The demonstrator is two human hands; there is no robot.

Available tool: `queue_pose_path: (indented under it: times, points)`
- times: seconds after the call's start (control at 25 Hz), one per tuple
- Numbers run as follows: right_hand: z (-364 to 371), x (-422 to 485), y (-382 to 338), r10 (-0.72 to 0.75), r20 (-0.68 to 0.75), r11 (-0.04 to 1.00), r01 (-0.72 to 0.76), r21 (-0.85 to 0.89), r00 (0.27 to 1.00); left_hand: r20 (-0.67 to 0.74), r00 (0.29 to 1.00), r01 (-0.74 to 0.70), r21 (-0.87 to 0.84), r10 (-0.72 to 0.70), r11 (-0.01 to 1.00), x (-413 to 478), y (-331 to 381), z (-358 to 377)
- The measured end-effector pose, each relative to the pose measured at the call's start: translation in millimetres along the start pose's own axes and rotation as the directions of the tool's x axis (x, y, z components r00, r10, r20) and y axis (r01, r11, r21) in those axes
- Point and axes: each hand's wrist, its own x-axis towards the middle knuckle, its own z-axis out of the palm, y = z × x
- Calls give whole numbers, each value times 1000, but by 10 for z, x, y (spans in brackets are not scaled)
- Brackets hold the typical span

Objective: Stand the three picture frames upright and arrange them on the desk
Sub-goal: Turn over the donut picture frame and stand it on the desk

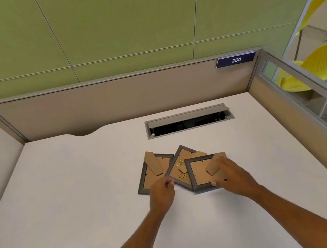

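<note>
Both forearms reach forward over the white desk (63, 207). The left hand (162, 194) pinches, fingers narrow, at the near edge of the middle frame (177, 169). The right hand (230, 174) lies over the right frame (200, 174), fingers holding its near corner. The left frame (154, 173) lies flat, back up, overlapped by the middle one.

A green panelled wall (117, 18) is rising behind a beige partition (110, 100) bearing a blue "250" tag (236, 60). A white desk (83, 192) is lying below, its cable hatch (189, 120) standing open. Yellow chairs (326, 60) are showing through glass (317, 96) on the right.
</note>
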Motion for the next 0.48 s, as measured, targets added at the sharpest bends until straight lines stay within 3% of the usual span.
queue_pose_path:
  times: [0.12, 0.24, 0.48]
  points:
    - [-52, 13, 226, 40, 40, 999, -41, 9, 998, 75, 977, 212, -176, -201, 961, 6, 89, 229]
    - [-42, 76, 428, 26, 107, 1000, -26, 4, 994, 97, 940, 342, -236, -328, 909, 19, 222, 476]
    - [188, 95, 658, -20, 90, 998, 14, 67, 996, 93, 897, 437, -327, -432, 838, -29, 346, 889]
